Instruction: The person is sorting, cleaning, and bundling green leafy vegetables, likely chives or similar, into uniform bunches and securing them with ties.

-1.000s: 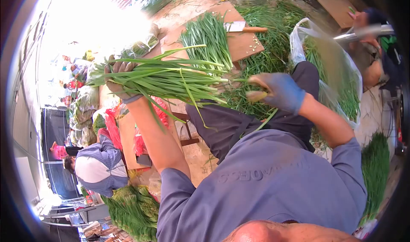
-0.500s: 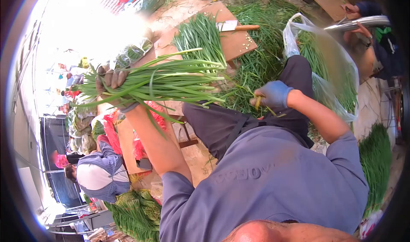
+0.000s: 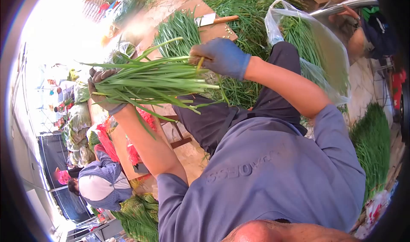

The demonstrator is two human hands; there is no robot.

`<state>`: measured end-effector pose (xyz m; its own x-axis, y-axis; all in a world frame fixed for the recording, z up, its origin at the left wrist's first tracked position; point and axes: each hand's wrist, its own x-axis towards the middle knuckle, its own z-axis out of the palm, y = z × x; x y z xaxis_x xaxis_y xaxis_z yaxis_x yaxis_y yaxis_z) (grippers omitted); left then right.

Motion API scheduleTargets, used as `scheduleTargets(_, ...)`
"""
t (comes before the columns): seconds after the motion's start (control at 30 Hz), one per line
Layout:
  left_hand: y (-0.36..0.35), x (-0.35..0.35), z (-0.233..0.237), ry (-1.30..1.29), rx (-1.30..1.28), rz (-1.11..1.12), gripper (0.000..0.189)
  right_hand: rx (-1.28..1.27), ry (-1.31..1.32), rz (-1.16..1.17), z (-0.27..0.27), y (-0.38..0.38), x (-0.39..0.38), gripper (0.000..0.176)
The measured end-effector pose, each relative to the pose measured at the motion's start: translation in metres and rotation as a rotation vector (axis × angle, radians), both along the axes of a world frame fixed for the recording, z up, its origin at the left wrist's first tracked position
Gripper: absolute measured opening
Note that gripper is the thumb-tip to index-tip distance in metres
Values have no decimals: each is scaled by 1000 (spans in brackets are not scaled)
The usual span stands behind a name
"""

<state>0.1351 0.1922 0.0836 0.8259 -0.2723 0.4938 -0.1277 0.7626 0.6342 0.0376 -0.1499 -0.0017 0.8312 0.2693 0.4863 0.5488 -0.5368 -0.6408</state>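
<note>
A bunch of green chives lies across my left hand, whose dirty gloved fingers wrap round its leafy end. The cut ends point right, toward my body's middle. My right hand, in a blue glove, is closed at the upper edge of those ends. A yellowish stalk shows under its fingertips, pinched between them. Just beyond, more chives rest on a wooden board, beside a cleaver with a wooden handle.
Loose greens pile up behind my right hand. A clear plastic bag of chives stands at my right. Another chive heap lies at far right. One person bends over at left; another person is at upper right.
My right hand has moved left and up from my lap to the bunch's cut ends. My left hand still grips the bunch, and the view has shifted slightly.
</note>
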Motion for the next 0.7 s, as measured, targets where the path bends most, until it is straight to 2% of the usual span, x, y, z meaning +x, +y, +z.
scheduleTargets(0.03, 5, 6, -4, -82, 49, -149, 40, -11, 99, 77, -6, -6, 2, 26)
scheduleTargets(0.13, 9, 6, -25, -273, 718, 702, 39, 252, -397, -292, -27, 3, -4, 41)
scheduleTargets(0.17, 8, 13, -25, -9, 443, 657, 37, 515, -269, -230, -51, 13, -4, 45)
scheduleTargets(0.2, 16, 22, -26, 70, 270, 461, 36, 771, -133, -156, -85, 26, -4, 49)
scheduleTargets(0.27, 36, 40, -31, 222, -66, 51, 33, 967, 227, 18, -102, 32, -22, 52)
scheduleTargets(0.3, 2, 26, -18, 292, 126, 583, 31, 901, 437, 117, -95, 27, -39, 50)
scheduleTargets(0.33, 8, 33, -23, 175, 87, 298, 36, 823, 644, 220, -93, 20, -49, 49)
scheduleTargets(0.4, 37, 54, -35, -70, 12, -258, 48, 826, 746, 164, -120, 1, -53, 49)
scheduleTargets(0.5, 80, 81, -42, 53, -51, -130, 44, 670, 1099, 146, -168, -30, -58, 47)
scheduleTargets(0.57, 92, 93, -47, 108, -172, -159, 43, 474, 1032, 130, -169, -31, -65, 45)
scheduleTargets(0.63, 105, 110, -55, 44, -74, 30, 41, 270, 609, 100, -138, -8, -90, 45)
scheduleTargets(0.7, 64, 79, -39, 93, -70, 113, 39, 538, 547, 67, -113, 19, -82, 43)
